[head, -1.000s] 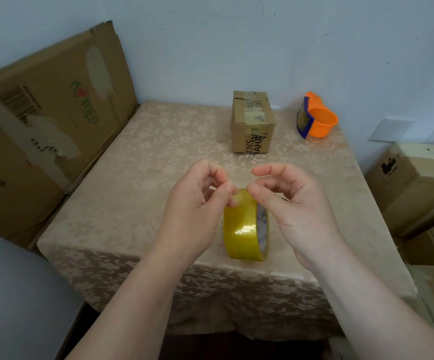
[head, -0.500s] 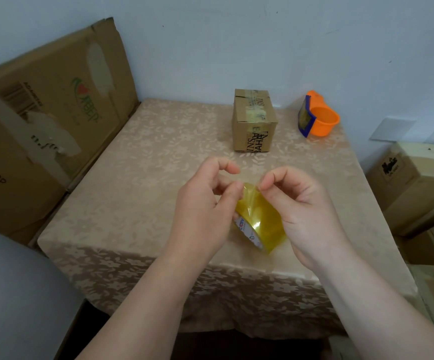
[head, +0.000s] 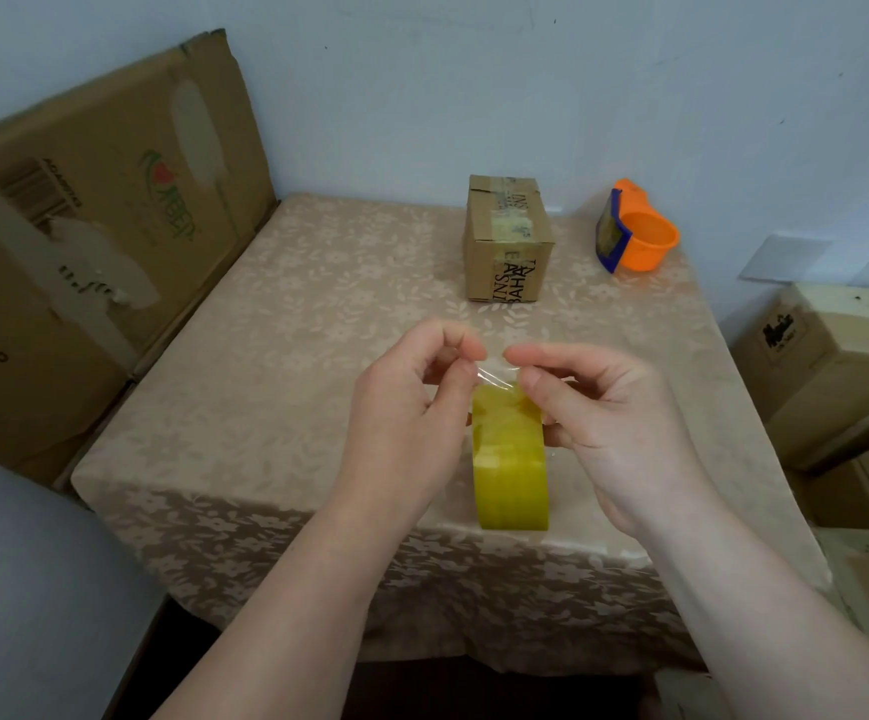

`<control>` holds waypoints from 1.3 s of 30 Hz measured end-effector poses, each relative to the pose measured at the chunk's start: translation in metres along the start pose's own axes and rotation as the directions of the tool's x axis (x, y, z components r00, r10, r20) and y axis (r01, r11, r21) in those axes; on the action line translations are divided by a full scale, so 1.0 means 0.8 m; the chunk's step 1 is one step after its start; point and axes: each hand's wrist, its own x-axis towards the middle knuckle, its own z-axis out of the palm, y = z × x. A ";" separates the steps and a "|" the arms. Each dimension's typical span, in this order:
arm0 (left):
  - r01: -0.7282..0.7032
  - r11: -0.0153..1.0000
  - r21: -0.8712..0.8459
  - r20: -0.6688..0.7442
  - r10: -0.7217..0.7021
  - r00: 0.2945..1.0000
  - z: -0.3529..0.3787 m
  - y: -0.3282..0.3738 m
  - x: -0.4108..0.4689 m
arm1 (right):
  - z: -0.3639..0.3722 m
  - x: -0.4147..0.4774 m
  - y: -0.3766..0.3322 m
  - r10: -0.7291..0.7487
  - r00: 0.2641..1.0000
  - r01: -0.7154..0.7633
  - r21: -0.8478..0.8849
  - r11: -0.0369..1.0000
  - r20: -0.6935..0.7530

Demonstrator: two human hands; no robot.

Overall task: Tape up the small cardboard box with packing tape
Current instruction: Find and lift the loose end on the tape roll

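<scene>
A yellow roll of packing tape [head: 510, 465] hangs edge-on above the near part of the table, between my two hands. My left hand [head: 406, 413] and my right hand [head: 604, 407] both pinch a short clear strip of tape [head: 495, 374] peeled up from the top of the roll. The small cardboard box [head: 508, 239] stands far behind them near the wall, its flaps closed, with old tape strips on top and black lettering on its front. Neither hand touches the box.
An orange and blue tape dispenser [head: 635, 233] sits at the back right of the table [head: 276, 324], which has a beige floral cloth. A large flattened carton [head: 84, 226] leans at the left. More cartons [head: 837, 366] are stacked at the right.
The roll has turned from tilted sideways to edge-on, and a short clear strip now stands peeled up from it between my fingertips. Both hands sit slightly further apart.
</scene>
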 end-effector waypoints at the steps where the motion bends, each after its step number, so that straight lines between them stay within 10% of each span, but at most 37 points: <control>1: 0.013 1.000 -0.006 -0.002 -0.013 1.000 0.001 -0.001 0.000 | 0.000 0.000 0.000 0.004 1.000 -0.004 -0.002 1.000 0.001; 39: 0.123 0.991 -0.054 -0.028 -0.125 0.992 0.013 -0.003 0.003 | -0.002 -0.002 0.002 0.044 0.997 -0.046 -0.021 0.999 -0.059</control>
